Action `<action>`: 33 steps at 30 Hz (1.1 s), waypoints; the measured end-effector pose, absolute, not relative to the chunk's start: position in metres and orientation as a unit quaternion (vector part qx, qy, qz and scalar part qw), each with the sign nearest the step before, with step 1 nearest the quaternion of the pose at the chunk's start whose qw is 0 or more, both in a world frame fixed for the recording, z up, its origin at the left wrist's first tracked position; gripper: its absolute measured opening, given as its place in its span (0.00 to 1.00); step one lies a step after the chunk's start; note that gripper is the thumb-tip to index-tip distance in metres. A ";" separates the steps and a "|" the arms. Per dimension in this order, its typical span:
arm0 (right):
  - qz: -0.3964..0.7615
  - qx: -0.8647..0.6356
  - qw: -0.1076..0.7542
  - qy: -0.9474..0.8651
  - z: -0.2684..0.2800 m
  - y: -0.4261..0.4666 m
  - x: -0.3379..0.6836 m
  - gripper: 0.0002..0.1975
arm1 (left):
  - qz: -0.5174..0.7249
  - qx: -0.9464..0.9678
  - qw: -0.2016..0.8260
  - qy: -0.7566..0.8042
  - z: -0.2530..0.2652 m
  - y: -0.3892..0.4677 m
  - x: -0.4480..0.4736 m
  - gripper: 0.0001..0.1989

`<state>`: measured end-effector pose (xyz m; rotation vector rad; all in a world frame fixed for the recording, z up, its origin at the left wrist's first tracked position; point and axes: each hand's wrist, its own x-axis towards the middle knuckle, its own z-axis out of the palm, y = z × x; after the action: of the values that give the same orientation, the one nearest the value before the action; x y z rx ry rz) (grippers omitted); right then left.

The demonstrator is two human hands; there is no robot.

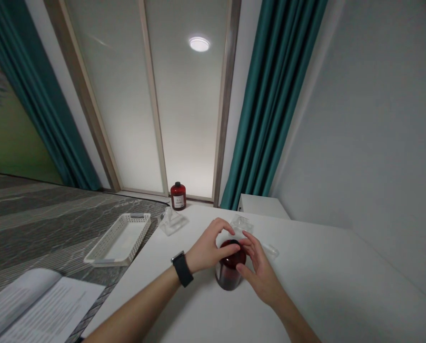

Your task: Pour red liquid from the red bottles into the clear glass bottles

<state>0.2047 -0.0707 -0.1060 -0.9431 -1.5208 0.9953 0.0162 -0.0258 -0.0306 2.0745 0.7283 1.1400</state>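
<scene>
A dark red bottle with a black cap (228, 277) stands upright on the white table in front of me. My left hand (210, 247), with a black watch on its wrist, reaches over the top from the left. Its thumb lies across the cap, while the index finger arches beyond it with a gap between them. From the right, my right hand (260, 272) curls around the bottle's shoulder, thumb at the front and fingers behind near the cap. The cap is partly hidden by the fingers.
A second red bottle (178, 196) stands at the table's far edge, near crumpled clear plastic (173, 221). Behind my hands lie another clear plastic piece (242, 223) and a small clear item (270, 250). Left are a white basket (107, 262) and an open book (61, 297).
</scene>
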 end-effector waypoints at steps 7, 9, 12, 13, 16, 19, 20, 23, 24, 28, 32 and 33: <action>0.409 -0.398 0.521 -0.635 -0.104 -0.072 0.204 0.36 | 0.415 0.790 0.358 0.277 -0.025 -0.020 0.000 0.09; 0.407 -0.398 0.524 -0.633 -0.104 -0.072 0.204 0.36 | 0.415 0.795 0.344 0.277 -0.022 -0.024 0.002 0.07; 0.406 -0.398 0.530 -0.629 -0.106 -0.072 0.204 0.36 | 0.407 0.810 0.325 0.269 -0.021 -0.030 0.010 0.10; 0.404 -0.399 0.532 -0.628 -0.106 -0.072 0.204 0.36 | 0.408 0.811 0.320 0.272 -0.021 -0.031 0.012 0.11; 0.402 -0.403 0.534 -0.625 -0.107 -0.072 0.205 0.35 | 0.409 0.808 0.327 0.269 -0.023 -0.028 0.014 0.08; 0.405 -0.404 0.530 -0.626 -0.106 -0.072 0.205 0.36 | 0.381 0.824 0.344 0.240 -0.022 -0.024 0.009 0.07; 0.407 -0.404 0.528 -0.626 -0.106 -0.072 0.205 0.36 | 0.368 0.832 0.346 0.231 -0.021 -0.023 0.007 0.08; 0.411 -0.404 0.528 -0.624 -0.104 -0.072 0.205 0.37 | 0.347 0.846 0.339 0.219 -0.018 -0.023 0.004 0.09; 0.410 -0.404 0.528 -0.625 -0.104 -0.072 0.205 0.37 | 0.350 0.846 0.333 0.224 -0.018 -0.023 0.004 0.10; 0.404 -0.400 0.532 -0.627 -0.105 -0.072 0.205 0.36 | 0.373 0.835 0.312 0.258 -0.022 -0.025 0.009 0.10; 0.402 -0.402 0.535 -0.625 -0.106 -0.072 0.205 0.37 | 0.375 0.833 0.322 0.250 -0.026 -0.023 0.008 0.08; 0.403 -0.403 0.534 -0.624 -0.106 -0.071 0.205 0.38 | 0.367 0.838 0.325 0.241 -0.025 -0.022 0.006 0.08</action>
<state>0.2054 -0.0715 -0.1057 -0.9603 -1.4870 0.9610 0.0065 -0.0216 -0.0250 2.1962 0.6328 0.9616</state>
